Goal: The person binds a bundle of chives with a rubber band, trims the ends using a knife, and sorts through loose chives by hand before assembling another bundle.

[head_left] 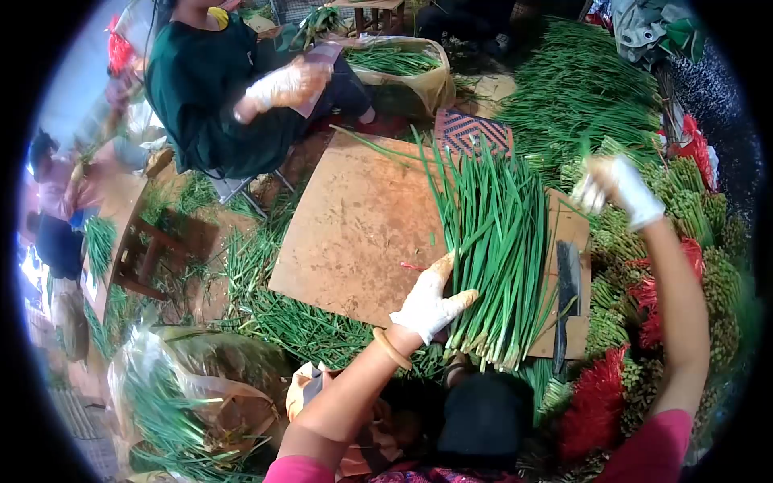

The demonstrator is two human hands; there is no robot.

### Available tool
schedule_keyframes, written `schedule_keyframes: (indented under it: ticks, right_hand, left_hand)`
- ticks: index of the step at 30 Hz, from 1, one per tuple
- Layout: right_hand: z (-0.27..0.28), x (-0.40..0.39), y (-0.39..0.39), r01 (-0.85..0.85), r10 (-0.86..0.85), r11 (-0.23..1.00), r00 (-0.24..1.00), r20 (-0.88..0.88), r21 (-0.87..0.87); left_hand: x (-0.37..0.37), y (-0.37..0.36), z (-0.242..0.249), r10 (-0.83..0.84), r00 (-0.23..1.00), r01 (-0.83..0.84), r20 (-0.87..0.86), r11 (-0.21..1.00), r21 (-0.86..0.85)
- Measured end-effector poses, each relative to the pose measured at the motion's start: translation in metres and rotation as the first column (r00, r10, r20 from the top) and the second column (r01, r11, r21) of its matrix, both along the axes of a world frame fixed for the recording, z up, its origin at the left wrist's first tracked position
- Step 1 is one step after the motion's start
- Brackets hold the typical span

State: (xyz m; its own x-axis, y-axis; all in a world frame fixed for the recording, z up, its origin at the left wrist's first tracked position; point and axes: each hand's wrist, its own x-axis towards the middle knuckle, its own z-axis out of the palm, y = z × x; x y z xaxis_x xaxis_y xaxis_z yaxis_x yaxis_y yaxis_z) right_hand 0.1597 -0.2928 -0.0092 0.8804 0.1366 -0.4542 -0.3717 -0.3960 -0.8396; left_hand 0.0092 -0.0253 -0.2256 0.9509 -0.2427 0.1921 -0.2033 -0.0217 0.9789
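Note:
A large bunch of long green chives [495, 233] lies on the wooden board [346, 233], its pale cut ends toward me. My left hand [431, 299], in a white glove with bare fingertips, rests at the bunch's lower left edge, thumb and fingers apart. To the upper right, my gloved right hand [618, 187] is raised with curled, blurred fingers. A green smear shows just above them; I cannot tell what they hold. Between the bunch and the board's right edge lies a dark-bladed knife [567, 298]. A red strip [413, 266] sits near my left fingertips.
Tied chive bundles [684, 201] and red ties [596, 394] line the right side. Loose chives [580, 88] are heaped behind. A plastic bag of chives [185, 394] stands lower left. Another person [201, 88] in dark green sits across, near a second filled bag [427, 80].

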Motion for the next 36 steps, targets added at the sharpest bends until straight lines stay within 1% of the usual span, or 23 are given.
schedule_keyframes:
  ticks: [1,2,3,4,5,7,8,10,11,12,13,14,15,16,18,22,25,27,28,31,32,34,36]
  right_hand:
    - [-0.021,-0.032,0.006,-0.101,0.101,0.995,0.995,-0.021,0.004]
    - [-0.05,-0.055,0.003,-0.06,0.159,0.954,0.933,-0.323,0.295]
    - [-0.043,-0.103,0.042,-0.019,0.063,0.989,0.953,-0.298,0.149]
    - [-0.064,-0.131,0.045,-0.306,0.312,0.95,0.932,-0.186,0.06]
    - [-0.076,-0.152,0.05,-0.482,0.449,0.876,0.837,-0.313,-0.033]
    - [-0.063,-0.161,0.077,-0.809,0.65,0.53,0.581,-0.49,-0.255]
    - [-0.039,-0.157,0.09,-0.891,0.708,0.246,0.434,-0.557,-0.382]
    - [-0.014,-0.129,0.093,-0.8,0.768,0.296,0.524,-0.368,-0.522]
    - [-0.011,-0.107,0.088,-0.681,0.62,0.575,0.724,-0.301,-0.453]
    - [-0.02,-0.075,0.08,-0.476,0.44,0.866,0.87,-0.223,-0.15]
    - [-0.029,-0.039,0.074,-0.491,0.522,0.807,0.853,0.007,-0.328]
    - [-0.051,-0.002,0.068,-0.329,0.403,0.901,0.876,0.263,-0.283]
    - [-0.06,0.037,0.071,-0.168,0.525,0.745,0.745,0.411,-0.646]
    - [-0.063,0.06,0.082,0.0,0.512,0.635,0.748,0.421,-0.772]
    - [-0.102,0.123,0.083,-0.012,0.455,0.678,0.793,0.406,-0.735]
    - [-0.17,0.194,0.11,0.002,0.395,0.394,0.903,0.171,-0.919]
    - [-0.235,0.226,0.12,-0.147,0.396,0.687,0.897,0.196,-0.712]
    - [-0.206,0.205,0.146,-0.386,0.584,0.546,0.812,0.007,-0.743]
    - [-0.218,0.211,0.157,-0.287,0.641,0.394,0.767,0.037,-0.873]
    - [-0.207,0.204,0.165,-0.152,0.63,0.632,0.671,0.39,-0.76]
    - [-0.221,0.233,0.154,-0.109,0.756,0.612,0.374,0.538,-0.784]
    - [-0.169,0.205,0.165,-0.254,0.378,0.921,0.762,0.525,-0.294]
    - [-0.131,0.192,0.18,-0.166,0.07,0.969,0.893,0.445,0.181]
  left_hand:
    - [-0.004,-0.006,0.001,0.025,0.998,-0.027,-0.049,0.999,-0.035]
    - [-0.009,-0.013,0.003,0.047,0.994,-0.054,-0.099,0.996,-0.07]
    - [-0.011,-0.016,0.016,0.015,0.993,-0.024,-0.121,0.997,-0.074]
    - [-0.013,-0.023,0.018,0.038,0.996,-0.046,-0.077,0.993,-0.104]
    - [-0.014,-0.029,0.019,0.079,0.996,-0.082,-0.028,0.992,-0.095]
    - [-0.013,-0.034,0.02,0.131,0.987,-0.125,0.092,0.99,-0.069]
    - [-0.012,-0.032,0.026,0.125,0.97,-0.159,0.208,0.974,0.16]
    - [-0.017,-0.035,0.041,0.083,0.979,-0.138,0.184,0.94,0.312]
    - [-0.02,-0.038,0.044,0.05,0.981,-0.13,0.189,0.891,0.436]
    - [-0.022,-0.039,0.052,-0.005,0.988,-0.077,0.152,0.843,0.532]
    - [-0.022,-0.041,0.051,-0.027,0.989,-0.064,0.146,0.811,0.582]
    - [-0.022,-0.043,0.05,-0.051,0.989,-0.051,0.141,0.774,0.631]
    - [-0.021,-0.043,0.051,-0.073,0.987,-0.039,0.141,0.751,0.659]
    - [-0.02,-0.044,0.045,-0.084,0.983,-0.05,0.162,0.733,0.678]
    - [-0.019,-0.043,0.044,-0.093,0.978,-0.058,0.188,0.743,0.667]
    - [-0.014,-0.039,0.042,-0.16,0.973,-0.003,0.165,0.708,0.706]
    - [-0.012,-0.038,0.037,-0.196,0.971,0.041,0.136,0.699,0.714]
    - [-0.01,-0.037,0.036,-0.201,0.971,0.052,0.13,0.708,0.704]
    - [-0.01,-0.037,0.034,-0.202,0.97,0.054,0.132,0.715,0.697]
    - [-0.011,-0.037,0.035,-0.207,0.968,0.054,0.14,0.721,0.691]
    - [-0.012,-0.036,0.036,-0.208,0.968,0.053,0.143,0.721,0.691]
    - [-0.013,-0.035,0.037,-0.194,0.969,0.038,0.155,0.732,0.681]
    - [-0.015,-0.036,0.038,-0.19,0.968,0.029,0.164,0.733,0.68]
